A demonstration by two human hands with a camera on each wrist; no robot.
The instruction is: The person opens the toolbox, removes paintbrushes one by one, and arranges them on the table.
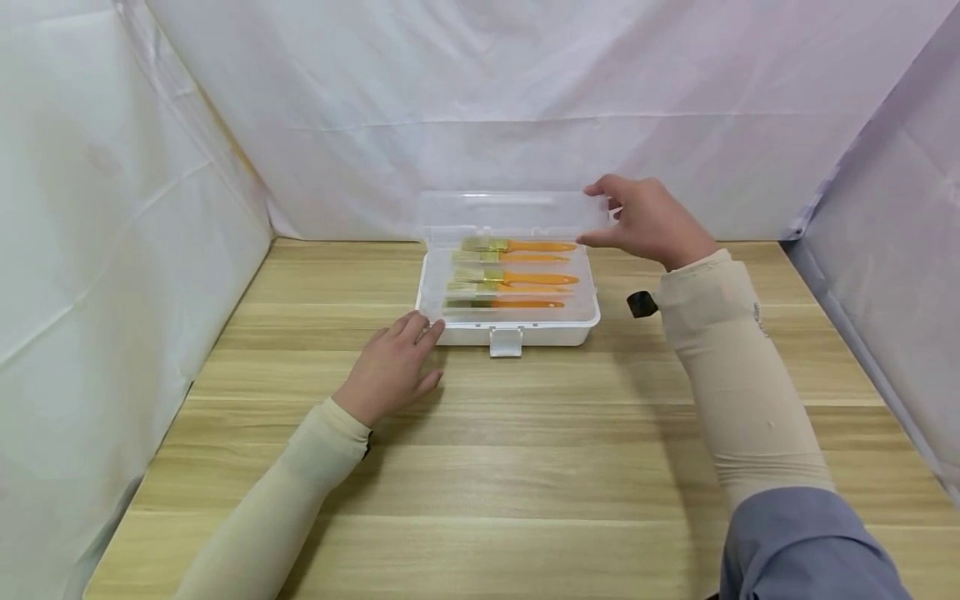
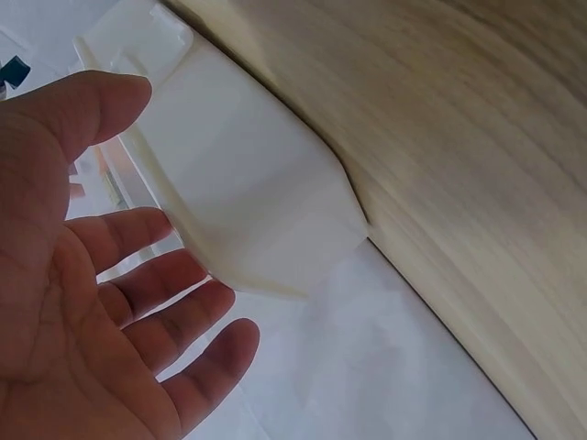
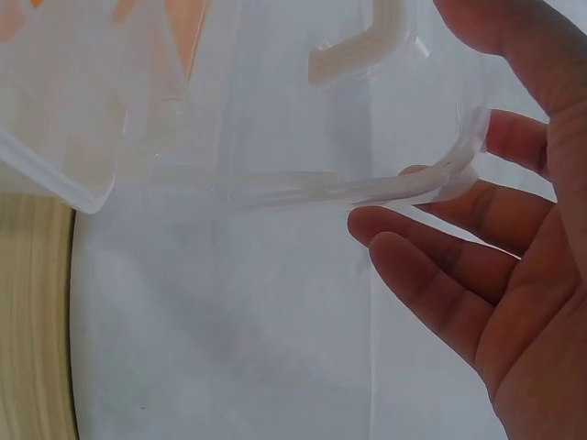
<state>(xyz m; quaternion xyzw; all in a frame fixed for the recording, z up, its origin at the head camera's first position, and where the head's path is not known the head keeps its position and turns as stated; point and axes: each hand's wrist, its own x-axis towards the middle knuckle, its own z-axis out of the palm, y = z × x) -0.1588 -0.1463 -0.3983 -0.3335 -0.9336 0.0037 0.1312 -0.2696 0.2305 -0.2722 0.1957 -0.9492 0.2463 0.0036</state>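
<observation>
A white plastic box (image 1: pixel 558 335) stands on the table with its clear lid (image 1: pixel 517 208) raised at the back. Inside, several paintbrushes (image 1: pixel 536 279) with orange handles and pale bristles lie side by side. My left hand (image 1: pixel 393 362) touches the box's front left corner; in the left wrist view its fingertips rest along the rim and the thumb stands apart. At the lid's right end is my right hand (image 1: pixel 652 217), thumb and fingers spread wide. The right wrist view has its fingers (image 3: pixel 459 257) behind the lid's edge, touching it, with the thumb spread away from them.
The box sits near the back of a wood-grain table (image 1: pixel 495 467). White cloth walls (image 1: pixel 510 67) rise behind it and on both sides. A latch (image 1: pixel 506 342) hangs at the box's front. A small black piece (image 1: pixel 641 304) shows beside the right wrist.
</observation>
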